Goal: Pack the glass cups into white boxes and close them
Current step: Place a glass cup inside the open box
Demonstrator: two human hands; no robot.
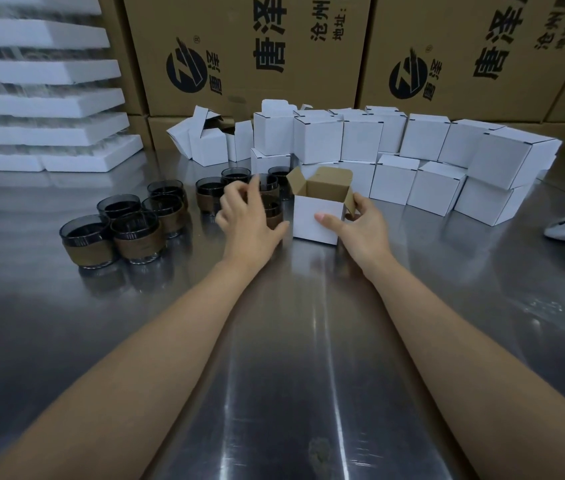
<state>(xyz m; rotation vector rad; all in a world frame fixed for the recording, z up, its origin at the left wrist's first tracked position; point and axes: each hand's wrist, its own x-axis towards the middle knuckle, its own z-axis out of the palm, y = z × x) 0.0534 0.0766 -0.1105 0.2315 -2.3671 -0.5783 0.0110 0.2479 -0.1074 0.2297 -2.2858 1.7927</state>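
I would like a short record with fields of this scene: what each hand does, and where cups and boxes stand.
left hand: grips a dark glass cup with brown band
right hand: holds the open white cardboard box
box flaps: standing up
other cups: grouped left on the shiny metal table
closed white boxes: stacked behind

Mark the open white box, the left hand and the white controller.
open white box (pixel 308 224): head view, front face
left hand (pixel 244 216): head view, back of hand
white controller (pixel 564 230): head view, top shell
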